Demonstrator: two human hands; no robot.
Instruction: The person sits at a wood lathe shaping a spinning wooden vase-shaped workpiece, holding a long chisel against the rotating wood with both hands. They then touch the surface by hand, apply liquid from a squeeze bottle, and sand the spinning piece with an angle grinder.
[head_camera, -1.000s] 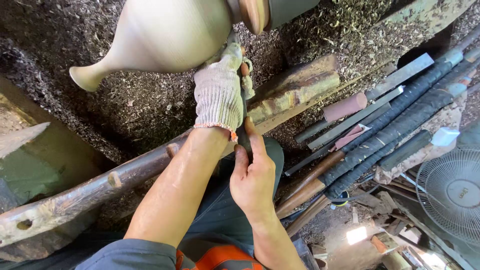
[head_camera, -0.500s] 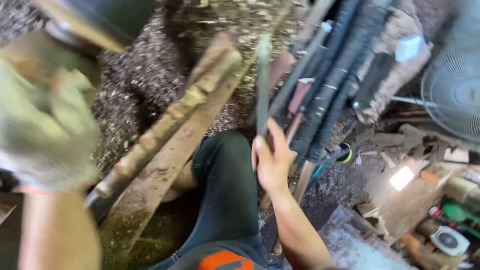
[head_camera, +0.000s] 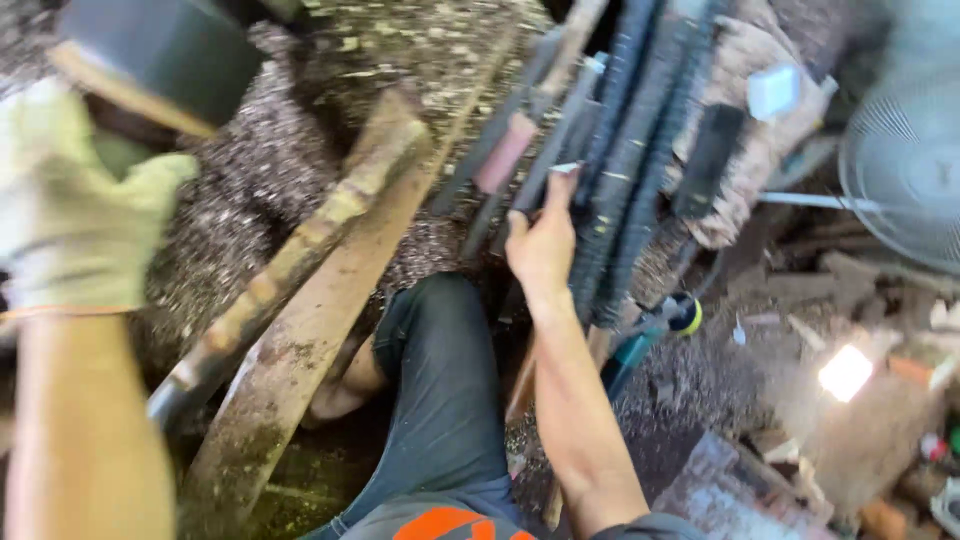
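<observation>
Trouser leg (head_camera: 440, 400), dark fabric, lies nearest to me at the bottom middle, my knee bent between two arms. My left hand (head_camera: 75, 215) wears a pale knit work glove and sits at the left edge, raised and blurred; whether its fingers are curled or spread I cannot tell, and nothing shows inside it. My right hand (head_camera: 545, 245) is bare and extended forward past the knee. Its fingers are closed together on the lower end of a long metal turning tool (head_camera: 560, 140), one of a bundle of long-handled tools (head_camera: 640, 160) that lean side by side, several with dark ribbed grips, running from the middle of the view up to the top edge. A reddish wooden handle (head_camera: 505, 150) lies just left of the gripped tool. A worn wooden beam (head_camera: 320, 290) runs diagonally from the lower left up toward the top middle, passing between my two hands. Wood shavings (head_camera: 260, 160) cover the ground beyond and around the beam. A dark block-shaped part (head_camera: 160, 55) sits at the top left corner, above the gloved hand. A fan with a wire guard (head_camera: 905, 170) stands at the right edge, well apart from both hands. Scrap wood pieces (head_camera: 850, 290) lie below the fan.
</observation>
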